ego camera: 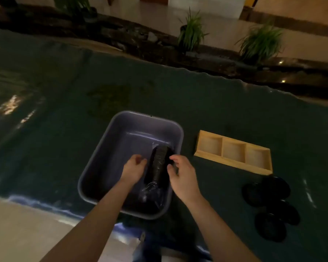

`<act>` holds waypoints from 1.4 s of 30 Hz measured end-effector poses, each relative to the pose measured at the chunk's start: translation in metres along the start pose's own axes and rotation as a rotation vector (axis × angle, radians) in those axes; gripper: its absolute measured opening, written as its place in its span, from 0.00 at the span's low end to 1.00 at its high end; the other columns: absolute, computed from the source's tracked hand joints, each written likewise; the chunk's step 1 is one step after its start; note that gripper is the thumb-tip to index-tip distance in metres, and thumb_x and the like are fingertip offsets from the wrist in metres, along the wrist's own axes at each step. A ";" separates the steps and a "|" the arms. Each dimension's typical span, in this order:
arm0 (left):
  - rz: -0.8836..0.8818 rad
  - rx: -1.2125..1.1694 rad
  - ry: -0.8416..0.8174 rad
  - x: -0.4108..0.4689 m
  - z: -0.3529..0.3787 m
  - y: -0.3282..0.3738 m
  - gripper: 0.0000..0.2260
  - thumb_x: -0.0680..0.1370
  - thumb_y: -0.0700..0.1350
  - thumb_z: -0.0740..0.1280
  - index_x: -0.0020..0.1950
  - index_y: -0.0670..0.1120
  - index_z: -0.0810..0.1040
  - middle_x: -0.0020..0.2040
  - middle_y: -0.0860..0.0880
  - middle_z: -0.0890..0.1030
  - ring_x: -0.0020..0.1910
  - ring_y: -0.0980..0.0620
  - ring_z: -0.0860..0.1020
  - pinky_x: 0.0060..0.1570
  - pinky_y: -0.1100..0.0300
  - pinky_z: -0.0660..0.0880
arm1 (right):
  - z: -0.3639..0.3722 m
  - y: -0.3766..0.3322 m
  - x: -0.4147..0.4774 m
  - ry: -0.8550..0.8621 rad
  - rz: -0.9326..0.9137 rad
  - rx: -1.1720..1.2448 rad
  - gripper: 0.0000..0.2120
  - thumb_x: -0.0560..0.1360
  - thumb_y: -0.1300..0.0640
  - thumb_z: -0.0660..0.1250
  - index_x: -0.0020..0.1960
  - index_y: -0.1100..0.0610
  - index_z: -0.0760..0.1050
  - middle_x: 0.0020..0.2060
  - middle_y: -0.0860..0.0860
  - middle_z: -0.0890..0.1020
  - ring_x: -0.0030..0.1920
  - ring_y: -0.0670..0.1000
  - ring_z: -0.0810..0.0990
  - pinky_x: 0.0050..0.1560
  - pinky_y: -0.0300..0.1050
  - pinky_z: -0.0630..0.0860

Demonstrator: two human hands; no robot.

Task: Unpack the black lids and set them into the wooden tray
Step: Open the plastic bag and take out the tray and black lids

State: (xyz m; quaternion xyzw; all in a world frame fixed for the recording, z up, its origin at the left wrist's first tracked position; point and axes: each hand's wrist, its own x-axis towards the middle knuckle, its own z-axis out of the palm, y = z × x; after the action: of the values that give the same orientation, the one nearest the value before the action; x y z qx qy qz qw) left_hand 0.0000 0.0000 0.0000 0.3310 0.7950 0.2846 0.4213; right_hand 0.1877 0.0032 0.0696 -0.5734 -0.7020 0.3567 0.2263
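Note:
A long stack of black lids (pixel 159 163) wrapped in clear plastic lies inside a grey plastic tub (pixel 110 140). My left hand (pixel 133 167) is at the stack's left side with fingers curled on the plastic wrap. My right hand (pixel 180 173) is on its right side, fingers touching the stack's upper end. The wooden tray (pixel 233 152), with three bare compartments, lies to the right of the tub. Several loose black lids (pixel 271 205) lie on the table in front of the tray.
The table carries a dark green cover (pixel 64 110) with a wavy far edge. Behind it runs a dark ledge with potted plants (pixel 191 31). Pale floor shows at the lower left, by the table's near edge.

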 end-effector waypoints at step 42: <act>0.011 -0.797 -0.758 -0.135 0.094 0.124 0.37 0.66 0.60 0.81 0.71 0.49 0.77 0.65 0.41 0.83 0.64 0.43 0.82 0.57 0.49 0.80 | -0.129 0.051 -0.074 0.068 0.246 1.115 0.27 0.67 0.39 0.79 0.63 0.43 0.77 0.63 0.54 0.83 0.63 0.59 0.83 0.65 0.67 0.77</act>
State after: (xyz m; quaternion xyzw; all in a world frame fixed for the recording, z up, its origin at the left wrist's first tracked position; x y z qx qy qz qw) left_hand 0.1734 -0.0109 0.1104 0.2291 0.4165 0.4267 0.7694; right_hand 0.3320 -0.0322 0.1209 -0.4561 -0.3280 0.6782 0.4738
